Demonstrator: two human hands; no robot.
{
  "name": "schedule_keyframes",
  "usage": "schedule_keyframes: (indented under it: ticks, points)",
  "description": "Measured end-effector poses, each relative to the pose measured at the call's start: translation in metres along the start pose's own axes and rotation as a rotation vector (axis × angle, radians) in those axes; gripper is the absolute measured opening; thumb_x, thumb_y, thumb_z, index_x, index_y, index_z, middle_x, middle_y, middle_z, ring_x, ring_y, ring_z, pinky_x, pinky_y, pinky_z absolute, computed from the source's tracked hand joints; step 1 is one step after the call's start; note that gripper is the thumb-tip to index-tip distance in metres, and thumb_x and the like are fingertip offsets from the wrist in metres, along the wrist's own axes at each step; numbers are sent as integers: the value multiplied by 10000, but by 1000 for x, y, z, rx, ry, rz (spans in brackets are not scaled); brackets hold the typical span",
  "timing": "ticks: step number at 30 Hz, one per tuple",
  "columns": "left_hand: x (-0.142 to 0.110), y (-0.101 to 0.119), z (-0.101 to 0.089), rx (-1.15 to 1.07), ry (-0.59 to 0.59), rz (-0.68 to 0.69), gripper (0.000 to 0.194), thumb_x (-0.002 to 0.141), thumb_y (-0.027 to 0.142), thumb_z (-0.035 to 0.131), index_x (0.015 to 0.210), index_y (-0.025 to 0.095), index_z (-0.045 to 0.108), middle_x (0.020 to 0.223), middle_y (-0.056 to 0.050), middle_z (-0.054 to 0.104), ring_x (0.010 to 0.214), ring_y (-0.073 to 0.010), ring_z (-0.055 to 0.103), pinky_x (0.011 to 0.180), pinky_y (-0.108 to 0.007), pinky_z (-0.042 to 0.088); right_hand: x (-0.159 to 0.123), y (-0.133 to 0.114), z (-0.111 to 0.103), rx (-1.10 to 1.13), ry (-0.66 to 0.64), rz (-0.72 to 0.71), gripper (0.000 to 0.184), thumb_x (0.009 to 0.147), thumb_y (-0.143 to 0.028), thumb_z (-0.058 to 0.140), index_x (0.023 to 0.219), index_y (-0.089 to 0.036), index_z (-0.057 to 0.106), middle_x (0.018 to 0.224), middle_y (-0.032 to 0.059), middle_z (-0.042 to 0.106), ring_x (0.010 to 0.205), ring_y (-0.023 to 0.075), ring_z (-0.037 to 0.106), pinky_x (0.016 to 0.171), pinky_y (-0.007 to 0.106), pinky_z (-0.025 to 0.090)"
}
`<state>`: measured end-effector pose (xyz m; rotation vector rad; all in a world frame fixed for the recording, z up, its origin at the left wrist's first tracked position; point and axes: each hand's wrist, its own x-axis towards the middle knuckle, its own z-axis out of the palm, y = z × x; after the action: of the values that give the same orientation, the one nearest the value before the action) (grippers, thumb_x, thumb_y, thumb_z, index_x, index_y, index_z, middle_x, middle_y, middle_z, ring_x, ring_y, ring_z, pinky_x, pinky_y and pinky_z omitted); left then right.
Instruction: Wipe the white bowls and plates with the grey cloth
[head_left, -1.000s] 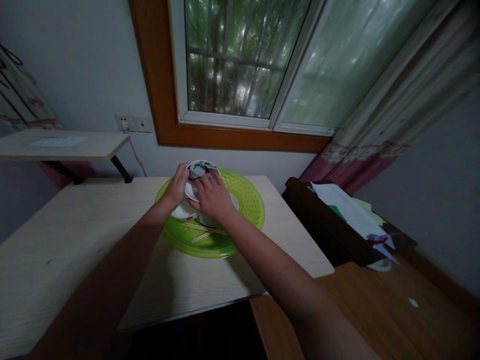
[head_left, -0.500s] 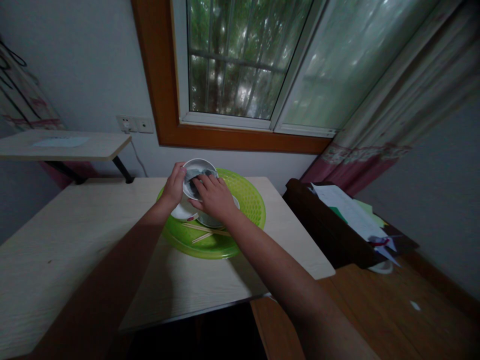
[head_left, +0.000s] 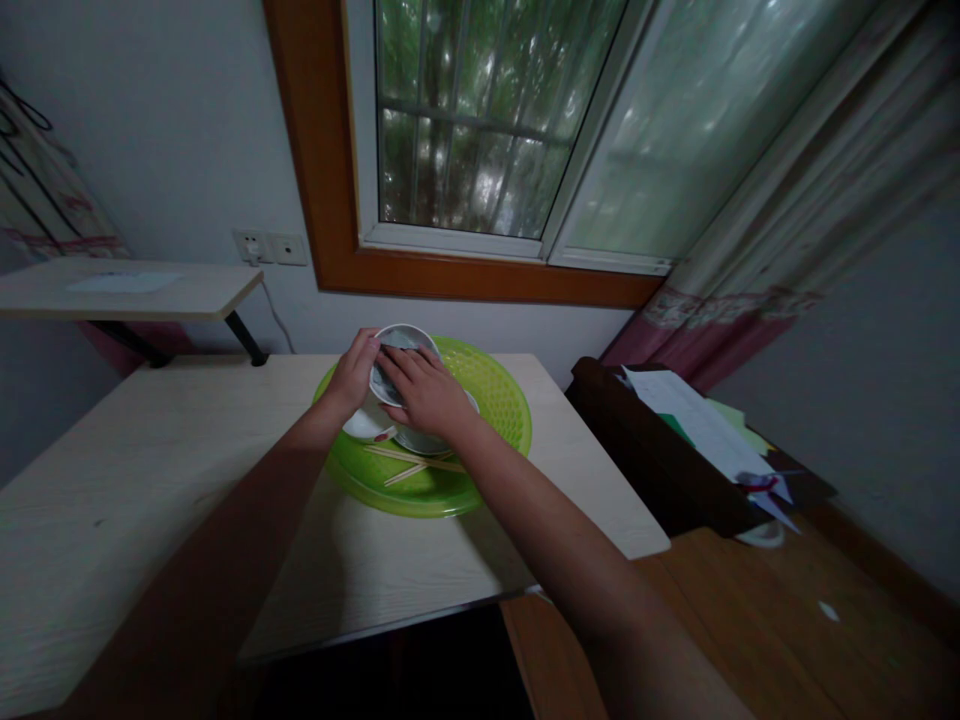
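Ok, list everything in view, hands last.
Table: one, pale, centre
Basket: one, green, on table
Bowl: one, white, tilted above basket
Cloth: apparently one, grey, in bowl, mostly hidden
Dishes: at least two, white, in basket
Chopsticks: several, pale, in basket
Shelf: one, pale, left
Sockets: two, white, wall
Window: one, brown-framed, back
Curtains: two, pale-pink, sides
Papers: several, mostly white, right
Furniture: one, dark, under papers
Left hand: one, bare, gripping bowl
Right hand: one, bare, at bowl

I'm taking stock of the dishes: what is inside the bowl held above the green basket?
What looks like a grey cloth lies inside the bowl, partly under the right hand, which hides much of the inside.
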<state>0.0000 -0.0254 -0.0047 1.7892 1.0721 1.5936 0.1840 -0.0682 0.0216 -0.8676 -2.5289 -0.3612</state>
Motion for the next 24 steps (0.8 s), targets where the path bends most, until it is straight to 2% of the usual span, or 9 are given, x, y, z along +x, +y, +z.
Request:
schedule_keyframes:
  ticks: [3, 7, 13, 16, 20, 22, 24]
  points:
    - [1, -3, 0, 2, 14, -41, 468, 966, 617, 404, 1125, 220, 592, 1071, -73, 667, 995, -227, 630, 944, -373, 497, 0, 1, 0, -23, 17, 48, 793, 913, -503, 666, 1525, -70, 406, 1586, 209, 422, 1465, 329, 380, 1280, 505, 155]
    - [1, -3, 0, 6, 71, -62, 489, 964, 637, 410, 1126, 215, 599, 1025, -67, 666, 935, -221, 631, 884, -370, 514, 0, 1, 3, -56, 37, 127, 819, 914, -590, 633, 1488, -36, 448, 1550, 227, 467, 1426, 355, 419, 1262, 516, 195]
    - [1, 0, -3, 72, 154, -34, 515, 971, 653, 384, 1149, 219, 596, 1029, -65, 652, 924, -220, 609, 864, -373, 501, 0, -3, 0, -106, 54, 161, 690, 954, -624, 553, 1321, -42, 606, 1386, 221, 622, 1304, 327, 529, 1246, 501, 219]
    - [1, -1, -4, 134, 180, -16, 527, 970, 664, 377, 1159, 224, 598, 1051, -66, 654, 948, -223, 607, 883, -374, 489, 0, -4, -2, -103, 15, 129, 532, 974, -551, 569, 1197, -80, 676, 1266, 194, 695, 1214, 298, 582, 1223, 491, 253]
    - [2, -4, -6, 163, 214, 0, 519, 980, 654, 364, 1170, 233, 601, 1069, -66, 660, 962, -222, 610, 895, -371, 488, 2, -5, -5, -83, -88, 71, 272, 959, -351, 632, 1078, -119, 708, 1115, 142, 748, 1088, 272, 634, 1087, 427, 401]
    - [2, -6, -6, 162, 220, 8, 510, 984, 647, 365, 1170, 237, 604, 1075, -69, 660, 974, -224, 611, 905, -376, 490, 3, -5, -6, -68, -118, 32, 229, 941, -287, 644, 1093, -125, 701, 1098, 137, 753, 1056, 267, 650, 1043, 412, 425]
    - [2, -8, -6, 157, 216, 8, 500, 984, 640, 374, 1173, 240, 607, 1079, -73, 660, 981, -228, 612, 913, -387, 493, 3, -6, -6, -45, -116, -4, 264, 943, -268, 633, 1158, -123, 684, 1127, 146, 748, 1068, 262, 659, 1071, 420, 408]
